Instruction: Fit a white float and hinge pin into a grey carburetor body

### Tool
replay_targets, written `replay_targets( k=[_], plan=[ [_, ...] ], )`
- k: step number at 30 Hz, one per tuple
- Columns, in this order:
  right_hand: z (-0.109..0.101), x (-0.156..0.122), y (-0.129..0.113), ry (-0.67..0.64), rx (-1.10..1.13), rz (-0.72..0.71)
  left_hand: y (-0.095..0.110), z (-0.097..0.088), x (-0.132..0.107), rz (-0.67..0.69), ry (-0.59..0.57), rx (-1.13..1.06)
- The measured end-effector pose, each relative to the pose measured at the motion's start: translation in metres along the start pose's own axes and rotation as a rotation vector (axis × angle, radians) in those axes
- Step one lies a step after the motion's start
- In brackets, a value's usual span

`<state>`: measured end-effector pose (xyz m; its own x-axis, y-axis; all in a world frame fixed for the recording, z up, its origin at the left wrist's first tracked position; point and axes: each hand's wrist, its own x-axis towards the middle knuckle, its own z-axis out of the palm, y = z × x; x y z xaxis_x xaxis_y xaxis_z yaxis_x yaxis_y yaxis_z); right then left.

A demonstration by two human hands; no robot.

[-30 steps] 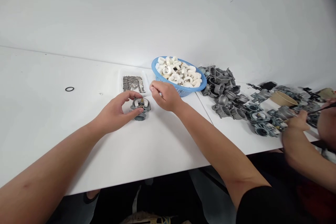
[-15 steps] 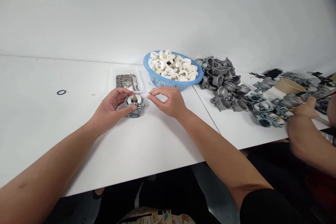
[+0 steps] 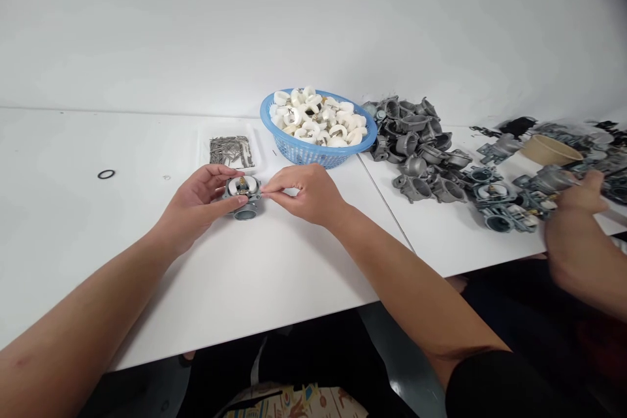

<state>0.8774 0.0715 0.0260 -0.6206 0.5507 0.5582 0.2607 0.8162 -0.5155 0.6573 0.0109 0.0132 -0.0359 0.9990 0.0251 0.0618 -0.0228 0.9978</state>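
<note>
My left hand (image 3: 198, 204) is closed around the left side of a grey metal carburetor body (image 3: 245, 212). The carburetor rests on the white table, its open float chamber side facing up. A white float (image 3: 250, 183) sits in it around a brass part. My right hand (image 3: 306, 192) is closed in a pinch, thumb and forefinger touching the carburetor's right edge. Whatever lies between those fingertips is too small to make out. Just behind the carburetor stands a clear plastic tray (image 3: 258, 160) with many thin metal pins (image 3: 230, 149) inside.
A blue basket (image 3: 304, 153) heaped with white floats stands at the back. Right of it lie piled carburetor bodies (image 3: 411, 137) and a beige bowl (image 3: 551, 149). A black rubber ring (image 3: 106, 174) lies at left. Another person's hand (image 3: 582, 192) works among carburetors at the right.
My right hand has moved left, bringing its pinched fingertips from a gap away up to the carburetor's right edge. My left hand keeps its hold. The camera view has shifted slightly.
</note>
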Motion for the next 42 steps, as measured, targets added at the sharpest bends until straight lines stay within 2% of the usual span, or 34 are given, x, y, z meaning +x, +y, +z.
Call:
replay_targets(
  k=[4, 9, 17, 34, 42],
  plan=[
    [0.003, 0.0, -0.001, 0.075, -0.05, -0.052, -0.002, 0.004, -0.001, 0.063, 0.061, 0.083],
    [0.007, 0.0, 0.002, 0.081, -0.052, -0.099, -0.004, 0.012, -0.002, 0.153, 0.165, 0.197],
    [0.009, 0.0, 0.003, 0.03, -0.065, -0.119, -0.001, 0.009, -0.004, 0.152, 0.127, 0.249],
    [0.013, 0.0, -0.002, 0.094, -0.096, -0.071, -0.003, 0.006, -0.003, 0.17, 0.073, 0.247],
    [0.013, 0.0, -0.002, 0.084, -0.109, -0.049, -0.007, 0.006, -0.003, 0.211, 0.112, 0.256]
  ],
)
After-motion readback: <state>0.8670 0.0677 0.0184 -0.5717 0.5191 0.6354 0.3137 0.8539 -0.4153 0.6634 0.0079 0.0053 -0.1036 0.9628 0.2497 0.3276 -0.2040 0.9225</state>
